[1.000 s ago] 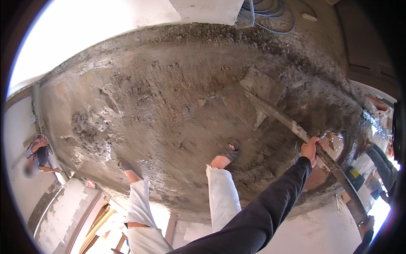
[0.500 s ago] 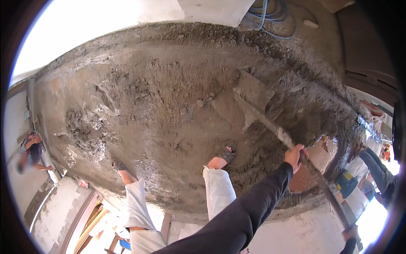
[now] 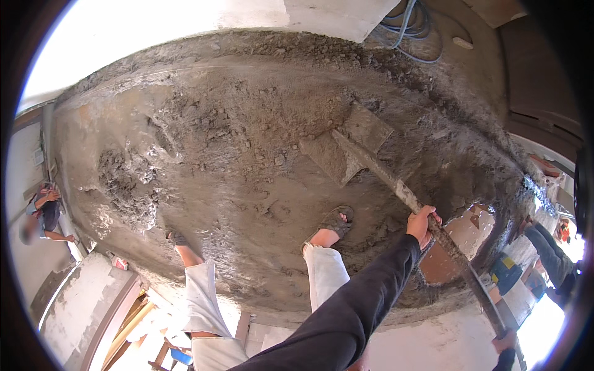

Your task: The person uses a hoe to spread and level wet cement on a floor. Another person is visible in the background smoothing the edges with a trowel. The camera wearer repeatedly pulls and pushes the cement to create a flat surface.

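Note:
A long-handled hoe [image 3: 396,185] slants across the right half of the head view, its wide, mortar-coated blade [image 3: 372,128] resting in wet grey mortar [image 3: 247,161]. Around the middle of the handle my left hand [image 3: 421,224] is closed, with a dark sleeve reaching up from the lower edge. My right hand [image 3: 504,341] grips the handle near its end at the lower right. Lumps of loose mortar lie just beyond the blade. My feet, in dark sandals [image 3: 339,224], stand on the mortar to the left of the handle.
A reddish-brown bare patch with a wet rim [image 3: 461,244] lies right of my left hand. Coiled blue hose [image 3: 408,31] rests at the far right. One person [image 3: 46,213] crouches at the left edge; another, in blue trousers [image 3: 550,250], is at the right by a dark bucket [image 3: 506,272].
The hoe blade has shifted slightly left and nearer relative to the view, with loose mortar gathered along it. Both hands have moved a little left with the handle; the view has also shifted.

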`<action>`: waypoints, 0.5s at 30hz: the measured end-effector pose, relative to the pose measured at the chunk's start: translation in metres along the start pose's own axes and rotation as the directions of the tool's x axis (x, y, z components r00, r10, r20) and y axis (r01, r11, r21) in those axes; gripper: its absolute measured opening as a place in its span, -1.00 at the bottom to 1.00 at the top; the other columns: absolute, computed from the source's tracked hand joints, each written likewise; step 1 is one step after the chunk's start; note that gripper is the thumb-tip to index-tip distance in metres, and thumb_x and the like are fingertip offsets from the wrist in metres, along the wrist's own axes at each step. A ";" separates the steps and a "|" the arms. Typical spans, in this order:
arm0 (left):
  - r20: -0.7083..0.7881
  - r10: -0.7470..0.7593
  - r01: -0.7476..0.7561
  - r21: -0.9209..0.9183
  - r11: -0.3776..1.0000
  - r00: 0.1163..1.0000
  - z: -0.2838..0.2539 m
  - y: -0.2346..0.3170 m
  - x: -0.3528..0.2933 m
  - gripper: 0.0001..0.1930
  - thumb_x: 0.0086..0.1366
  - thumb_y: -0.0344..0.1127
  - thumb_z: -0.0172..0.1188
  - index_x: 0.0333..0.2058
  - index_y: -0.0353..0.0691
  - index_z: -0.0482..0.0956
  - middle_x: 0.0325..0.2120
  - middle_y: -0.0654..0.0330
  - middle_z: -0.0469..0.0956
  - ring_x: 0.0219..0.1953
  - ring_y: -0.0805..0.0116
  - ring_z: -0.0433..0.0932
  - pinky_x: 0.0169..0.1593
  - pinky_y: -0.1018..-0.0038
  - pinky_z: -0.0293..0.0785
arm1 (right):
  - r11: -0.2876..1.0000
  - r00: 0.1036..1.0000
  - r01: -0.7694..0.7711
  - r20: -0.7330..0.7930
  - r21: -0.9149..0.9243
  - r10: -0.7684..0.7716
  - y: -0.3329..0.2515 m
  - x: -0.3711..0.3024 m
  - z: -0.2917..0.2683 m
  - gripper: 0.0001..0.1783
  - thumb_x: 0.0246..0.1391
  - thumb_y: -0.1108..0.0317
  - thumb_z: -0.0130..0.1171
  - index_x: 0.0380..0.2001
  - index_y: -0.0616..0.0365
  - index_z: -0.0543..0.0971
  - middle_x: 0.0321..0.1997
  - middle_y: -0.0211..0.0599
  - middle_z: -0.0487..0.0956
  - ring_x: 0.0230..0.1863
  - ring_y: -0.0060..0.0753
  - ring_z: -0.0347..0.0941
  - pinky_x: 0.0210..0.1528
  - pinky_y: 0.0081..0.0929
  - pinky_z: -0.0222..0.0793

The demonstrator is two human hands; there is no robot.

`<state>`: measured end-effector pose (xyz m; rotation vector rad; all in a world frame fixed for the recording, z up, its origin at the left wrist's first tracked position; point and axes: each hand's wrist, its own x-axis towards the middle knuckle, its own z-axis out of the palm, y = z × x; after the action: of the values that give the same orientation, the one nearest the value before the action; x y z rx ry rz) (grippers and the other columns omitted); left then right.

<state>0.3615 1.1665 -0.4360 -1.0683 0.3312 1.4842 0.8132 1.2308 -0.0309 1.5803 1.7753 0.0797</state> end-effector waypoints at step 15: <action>-0.019 -0.034 0.036 0.074 0.997 0.999 -0.060 0.004 -0.081 -0.86 0.12 -0.42 0.05 -0.57 -0.17 0.29 -0.61 0.24 0.33 -0.50 0.36 0.37 -0.31 0.39 0.32 | 0.964 0.946 0.167 0.308 -0.207 -0.098 -0.062 -0.096 0.026 -0.72 -0.29 0.13 0.22 -0.60 0.13 0.52 -0.64 -0.03 0.52 -0.55 0.01 0.49 -0.47 -0.08 0.41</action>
<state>0.3712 1.0696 -0.4079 -1.0228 0.3755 1.4215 0.7718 1.1210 -0.0349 1.2326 1.5702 -0.0155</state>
